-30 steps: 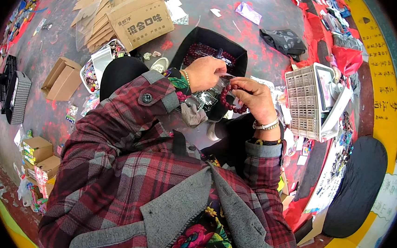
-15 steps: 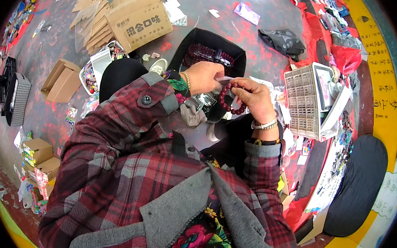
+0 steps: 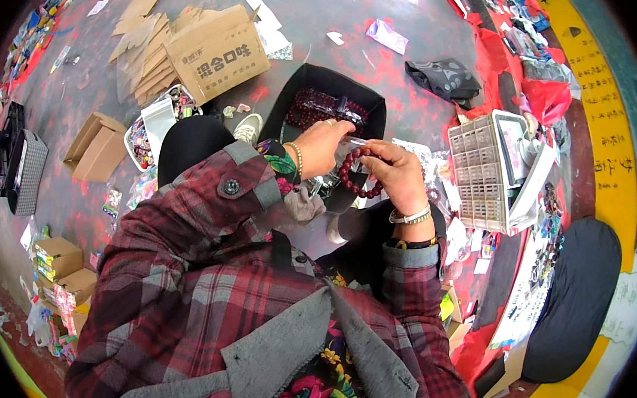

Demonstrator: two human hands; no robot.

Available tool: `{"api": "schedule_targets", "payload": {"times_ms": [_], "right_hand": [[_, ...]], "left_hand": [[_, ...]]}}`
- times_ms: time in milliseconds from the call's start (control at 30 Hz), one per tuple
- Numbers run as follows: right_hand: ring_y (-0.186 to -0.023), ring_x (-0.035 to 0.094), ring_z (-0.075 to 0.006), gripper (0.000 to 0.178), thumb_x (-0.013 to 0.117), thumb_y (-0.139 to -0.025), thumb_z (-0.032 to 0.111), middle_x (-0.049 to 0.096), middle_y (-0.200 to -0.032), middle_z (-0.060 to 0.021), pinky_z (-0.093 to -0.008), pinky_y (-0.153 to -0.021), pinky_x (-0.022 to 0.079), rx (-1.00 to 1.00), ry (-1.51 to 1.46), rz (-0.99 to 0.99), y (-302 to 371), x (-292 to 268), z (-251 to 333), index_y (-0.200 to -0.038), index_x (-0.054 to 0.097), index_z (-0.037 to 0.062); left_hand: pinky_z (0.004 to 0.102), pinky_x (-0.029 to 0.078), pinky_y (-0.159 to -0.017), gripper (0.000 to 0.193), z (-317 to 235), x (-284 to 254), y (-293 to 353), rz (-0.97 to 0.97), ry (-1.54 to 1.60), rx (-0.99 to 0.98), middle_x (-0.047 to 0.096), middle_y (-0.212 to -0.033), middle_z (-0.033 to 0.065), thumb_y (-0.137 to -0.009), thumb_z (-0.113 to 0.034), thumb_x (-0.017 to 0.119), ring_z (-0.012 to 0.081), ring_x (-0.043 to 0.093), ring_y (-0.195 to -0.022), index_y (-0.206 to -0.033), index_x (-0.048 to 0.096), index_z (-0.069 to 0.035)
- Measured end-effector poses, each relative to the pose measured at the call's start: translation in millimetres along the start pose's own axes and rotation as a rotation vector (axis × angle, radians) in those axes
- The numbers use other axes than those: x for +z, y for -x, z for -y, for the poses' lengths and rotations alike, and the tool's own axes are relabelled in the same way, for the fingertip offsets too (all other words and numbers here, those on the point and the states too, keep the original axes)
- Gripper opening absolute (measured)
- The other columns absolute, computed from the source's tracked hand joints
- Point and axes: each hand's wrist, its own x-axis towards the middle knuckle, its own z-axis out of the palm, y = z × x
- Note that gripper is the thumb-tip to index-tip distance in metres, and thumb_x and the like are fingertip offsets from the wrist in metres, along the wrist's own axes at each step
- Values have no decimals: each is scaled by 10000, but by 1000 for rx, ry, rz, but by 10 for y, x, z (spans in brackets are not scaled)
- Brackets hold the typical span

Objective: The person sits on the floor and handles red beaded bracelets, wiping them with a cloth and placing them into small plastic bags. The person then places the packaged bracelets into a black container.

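My right hand (image 3: 398, 178) is closed on a dark red bead bracelet (image 3: 346, 173), which hangs in a loop from the fingers. A small whitish strip (image 3: 356, 142) spans the gap between both hands, and my left hand (image 3: 320, 148) pinches its other end. What the strip is made of I cannot tell. Just beyond the hands stands a black open box (image 3: 372, 99) with several dark red bead strings (image 3: 310, 108) and clear plastic wrapping inside. Below my left hand lies a crumpled grey-beige cloth (image 3: 305, 204).
A white plastic crate (image 3: 474, 179) stands to the right. Far left of the box are a large cardboard carton (image 3: 221, 57) with flattened cardboard, a small open carton (image 3: 95, 147) and a white basket (image 3: 137, 144) of small goods. A dark grey bag (image 3: 444, 79) lies beyond the crate.
The view has shifted slightly, so the surroundings sit a little lower and to the left. Both hands keep hold of the strip and bracelet, with only a small finger movement.
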Motion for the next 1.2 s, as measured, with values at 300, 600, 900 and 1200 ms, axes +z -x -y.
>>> {"api": "schedule_targets", "payload": {"times_ms": [300,600,900,1200], "right_hand": [[-578,553,-53,183,610,-777,44,622,-806,-18,-171,-494,409,171,-205,-44,1,-124,104,-952,632,-5],[-624,600,-104,181,543,-850,62,646,-831,-79,-166,-477,380,45,-527,-203,-27,-214,43,-1012,592,-3],[-646,619,-163,211,460,-912,136,637,-849,-117,-188,-471,414,67,-649,-85,-43,-203,52,-1076,512,13],[-673,580,-234,255,423,-924,211,599,-851,-157,-309,-624,473,14,-1057,51,-82,-288,-109,-1039,513,2]], "left_hand": [[390,472,-690,198,174,-35,-93,1,-2,-113,611,-795,187,-770,-154,514,335,591,-778,-840,647,-25],[401,471,-671,208,196,25,-66,71,-10,-108,603,-770,194,-761,-164,508,351,589,-743,-839,654,-38],[412,466,-678,224,170,17,-62,127,-2,-99,601,-779,198,-766,-168,485,359,582,-757,-846,647,-36],[405,467,-683,220,138,10,-72,109,7,-99,603,-787,195,-770,-177,498,355,582,-764,-845,646,-34]]}}
